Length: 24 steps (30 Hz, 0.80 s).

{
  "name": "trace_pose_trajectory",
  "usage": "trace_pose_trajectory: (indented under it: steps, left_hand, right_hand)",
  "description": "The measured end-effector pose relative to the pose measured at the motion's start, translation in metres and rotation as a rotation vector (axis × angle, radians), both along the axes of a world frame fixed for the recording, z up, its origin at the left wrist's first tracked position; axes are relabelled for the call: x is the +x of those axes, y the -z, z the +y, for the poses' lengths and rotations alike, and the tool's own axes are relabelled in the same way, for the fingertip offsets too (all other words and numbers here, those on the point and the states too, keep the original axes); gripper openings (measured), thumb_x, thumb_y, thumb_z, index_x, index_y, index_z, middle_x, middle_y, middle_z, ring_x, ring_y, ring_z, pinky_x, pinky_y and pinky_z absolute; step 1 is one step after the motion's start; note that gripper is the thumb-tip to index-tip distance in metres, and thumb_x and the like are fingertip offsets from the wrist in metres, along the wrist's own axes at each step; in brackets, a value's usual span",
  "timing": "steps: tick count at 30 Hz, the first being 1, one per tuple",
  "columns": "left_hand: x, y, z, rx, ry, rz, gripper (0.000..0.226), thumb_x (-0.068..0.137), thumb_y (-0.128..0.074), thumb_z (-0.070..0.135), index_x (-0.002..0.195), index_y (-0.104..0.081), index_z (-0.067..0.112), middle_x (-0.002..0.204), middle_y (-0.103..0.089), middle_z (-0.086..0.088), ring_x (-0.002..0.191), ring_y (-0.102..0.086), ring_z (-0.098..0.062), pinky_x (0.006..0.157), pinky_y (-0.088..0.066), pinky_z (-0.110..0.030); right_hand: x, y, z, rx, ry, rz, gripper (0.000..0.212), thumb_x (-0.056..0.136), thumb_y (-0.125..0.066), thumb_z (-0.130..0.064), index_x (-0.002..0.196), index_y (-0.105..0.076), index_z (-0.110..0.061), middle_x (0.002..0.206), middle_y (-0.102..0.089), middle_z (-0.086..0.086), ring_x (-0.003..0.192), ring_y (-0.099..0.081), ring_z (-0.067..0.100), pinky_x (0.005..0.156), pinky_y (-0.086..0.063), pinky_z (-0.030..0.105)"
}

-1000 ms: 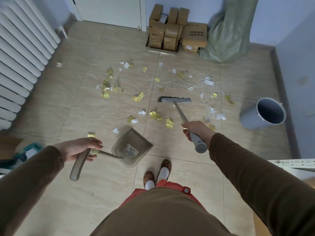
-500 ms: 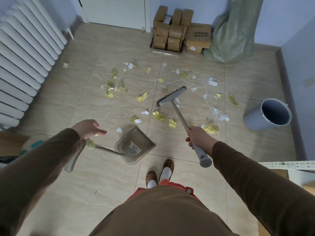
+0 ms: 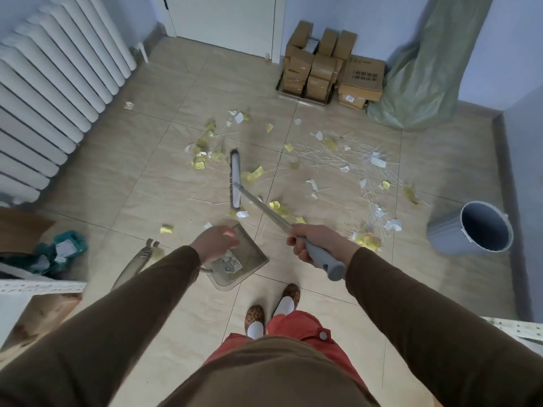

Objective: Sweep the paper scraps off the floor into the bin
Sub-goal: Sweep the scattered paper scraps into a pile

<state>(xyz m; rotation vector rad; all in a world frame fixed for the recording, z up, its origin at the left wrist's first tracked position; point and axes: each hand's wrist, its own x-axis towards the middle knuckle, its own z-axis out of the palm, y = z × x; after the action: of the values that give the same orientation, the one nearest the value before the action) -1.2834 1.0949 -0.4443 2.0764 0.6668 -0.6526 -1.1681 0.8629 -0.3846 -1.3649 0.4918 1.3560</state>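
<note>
Paper scraps: yellow and white paper scraps [image 3: 255,174] and thin white sticks lie on the beige tiled floor [image 3: 152,183], around the broom head.
Broom: grey long-handled broom [image 3: 235,180], head on the floor.
Right hand [image 3: 316,240]: fingers wrapped round the broom's handle.
Left hand [image 3: 216,242]: over the translucent grey dustpan [image 3: 239,264]; fingers' state unclear.
Bin: round grey plastic bin [image 3: 470,229], well right of the broom.
</note>
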Motion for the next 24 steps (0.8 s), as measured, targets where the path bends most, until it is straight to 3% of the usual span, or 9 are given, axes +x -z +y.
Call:
trace_pose_trajectory:
  steps: [7, 10, 13, 16, 20, 24]
  left_hand:
    - [0.023, 0.025, -0.004, -0.061, -0.138, 0.056, 0.037, 0.088, -0.064, 0.026, 0.123, -0.064, 0.015, 0.12, -0.064, -0.002, 0.106, -0.061, -0.019, 0.084, -0.052, -0.033]
    - [0.042, 0.037, 0.001, -0.062, -0.123, 0.087, 0.028, 0.089, -0.062, 0.028, 0.113, -0.065, 0.015, 0.106, -0.068, -0.004, 0.091, -0.065, -0.018, 0.074, -0.052, -0.031]
    - [0.059, 0.054, 0.006, -0.084, -0.173, 0.121, 0.029, 0.086, -0.065, 0.037, 0.112, -0.066, 0.025, 0.111, -0.071, 0.005, 0.098, -0.067, -0.012, 0.085, -0.054, -0.031]
    - [0.076, 0.056, 0.006, -0.08, -0.272, 0.117, 0.029, 0.089, -0.066, 0.028, 0.118, -0.066, 0.024, 0.117, -0.067, 0.009, 0.109, -0.062, -0.01, 0.082, -0.047, -0.018]
    - [0.093, 0.064, 0.0, -0.072, -0.377, 0.152, 0.036, 0.09, -0.064, 0.025, 0.125, -0.064, 0.014, 0.121, -0.066, 0.0, 0.111, -0.06, -0.015, 0.088, -0.042, -0.024]
    - [0.104, 0.07, -0.009, -0.11, -0.354, 0.179, 0.038, 0.091, -0.063, 0.032, 0.125, -0.064, 0.015, 0.126, -0.066, -0.003, 0.116, -0.06, -0.017, 0.097, -0.045, -0.03]
  right_hand:
    - [0.041, 0.021, 0.104, 0.175, -0.182, 0.298, 0.01, 0.101, -0.045, -0.014, 0.097, -0.046, -0.006, 0.07, -0.051, 0.004, 0.039, -0.049, 0.006, 0.035, -0.044, 0.015]
    - [0.055, 0.043, 0.159, 0.17, -0.178, 0.408, 0.006, 0.097, -0.045, -0.009, 0.1, -0.046, -0.004, 0.075, -0.051, 0.008, 0.039, -0.049, 0.007, 0.033, -0.043, 0.017]
    - [0.072, 0.064, 0.202, 0.204, -0.172, 0.393, 0.019, 0.093, -0.04, -0.003, 0.111, -0.042, -0.004, 0.094, -0.049, 0.014, 0.045, -0.047, 0.008, 0.036, -0.044, 0.018]
    - [0.098, 0.08, 0.224, 0.211, -0.2, 0.402, 0.013, 0.095, -0.038, -0.001, 0.105, -0.045, -0.002, 0.1, -0.047, 0.016, 0.049, -0.047, 0.007, 0.037, -0.047, 0.018]
    - [0.154, 0.098, 0.21, 0.127, -0.221, 0.334, 0.009, 0.096, -0.04, -0.001, 0.102, -0.047, 0.0, 0.096, -0.051, 0.018, 0.042, -0.051, 0.009, 0.036, -0.047, 0.018]
    - [0.208, 0.09, 0.161, 0.025, -0.185, 0.245, 0.01, 0.097, -0.038, 0.002, 0.101, -0.046, -0.003, 0.092, -0.052, 0.018, 0.043, -0.056, 0.013, 0.036, -0.047, 0.018]
